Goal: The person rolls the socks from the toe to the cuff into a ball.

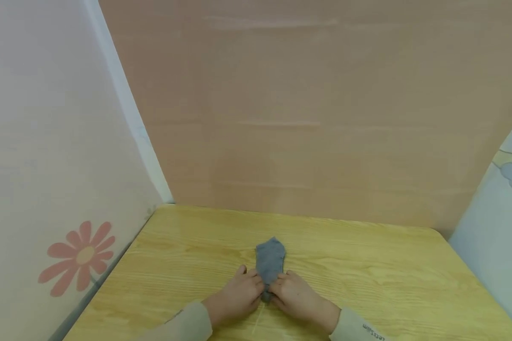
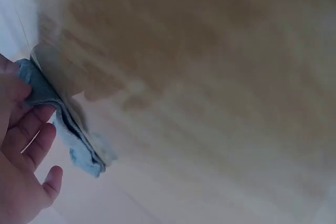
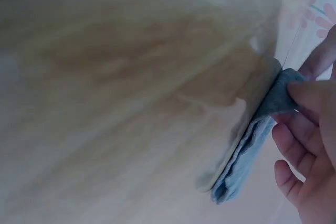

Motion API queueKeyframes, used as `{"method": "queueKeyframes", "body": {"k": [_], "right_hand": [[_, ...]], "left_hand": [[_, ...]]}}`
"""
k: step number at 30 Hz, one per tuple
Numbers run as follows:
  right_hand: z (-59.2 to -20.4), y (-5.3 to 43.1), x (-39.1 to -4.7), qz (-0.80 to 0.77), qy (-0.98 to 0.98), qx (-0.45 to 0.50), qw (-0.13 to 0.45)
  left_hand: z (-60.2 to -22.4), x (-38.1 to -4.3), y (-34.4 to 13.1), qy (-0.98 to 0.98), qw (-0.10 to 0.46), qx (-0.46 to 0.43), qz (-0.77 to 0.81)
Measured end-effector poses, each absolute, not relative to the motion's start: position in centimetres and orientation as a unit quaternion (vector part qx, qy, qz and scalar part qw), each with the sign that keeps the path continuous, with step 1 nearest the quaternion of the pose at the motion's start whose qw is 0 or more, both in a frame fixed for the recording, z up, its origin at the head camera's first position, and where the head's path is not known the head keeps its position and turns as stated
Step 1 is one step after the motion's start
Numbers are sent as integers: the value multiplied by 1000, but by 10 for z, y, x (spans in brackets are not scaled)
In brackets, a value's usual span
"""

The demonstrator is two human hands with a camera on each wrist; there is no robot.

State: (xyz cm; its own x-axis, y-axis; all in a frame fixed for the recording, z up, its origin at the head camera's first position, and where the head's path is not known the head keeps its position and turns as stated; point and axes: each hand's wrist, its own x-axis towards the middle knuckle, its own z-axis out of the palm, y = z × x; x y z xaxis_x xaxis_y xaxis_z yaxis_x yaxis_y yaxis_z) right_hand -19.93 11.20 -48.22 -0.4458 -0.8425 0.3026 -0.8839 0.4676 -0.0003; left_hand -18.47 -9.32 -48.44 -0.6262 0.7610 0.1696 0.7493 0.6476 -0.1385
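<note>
A small grey-blue cloth point(image 1: 270, 258), folded into a narrow strip, lies on the wooden table in front of the person. My left hand point(image 1: 240, 292) pinches its near end from the left, and my right hand point(image 1: 296, 294) pinches that same end from the right. Layered folds of the cloth point(image 2: 79, 142) show in the left wrist view, where the left thumb and fingers hold one end. From the right wrist, the right thumb presses the cloth point(image 3: 286, 95) against the fingers. The cloth's far end spreads flat, beyond both hands.
The light wooden table point(image 1: 366, 265) spreads around the hands. A brown-pink wall panel point(image 1: 298, 113) stands at its back edge. On the left rises a pale wall with a red flower point(image 1: 84, 255); a pale blue wall point(image 1: 494, 237) borders the right side.
</note>
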Motion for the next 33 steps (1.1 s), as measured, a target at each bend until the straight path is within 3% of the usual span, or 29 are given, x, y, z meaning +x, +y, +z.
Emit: {"method": "queueKeyframes", "body": {"k": [4,12,21,28,33], "right_hand": [[-480,115,-198,114,-861,484,107],[-483,114,-200,41,-839,509,189],[-482,113,-198,17,-845,509,164],[-482,111,-197,28,-842,506,184],[-481,108,-198,54,-847,504,164]], "left_hand": [[-487,-185,-92,-918,91,-381,-67],[-482,-185,-90,-906,121,-406,-13],[-484,-189,-92,-894,141,-425,25],[-484,-193,-92,-916,84,-391,-36],[-482,-192,-94,-916,92,-389,-45]]}}
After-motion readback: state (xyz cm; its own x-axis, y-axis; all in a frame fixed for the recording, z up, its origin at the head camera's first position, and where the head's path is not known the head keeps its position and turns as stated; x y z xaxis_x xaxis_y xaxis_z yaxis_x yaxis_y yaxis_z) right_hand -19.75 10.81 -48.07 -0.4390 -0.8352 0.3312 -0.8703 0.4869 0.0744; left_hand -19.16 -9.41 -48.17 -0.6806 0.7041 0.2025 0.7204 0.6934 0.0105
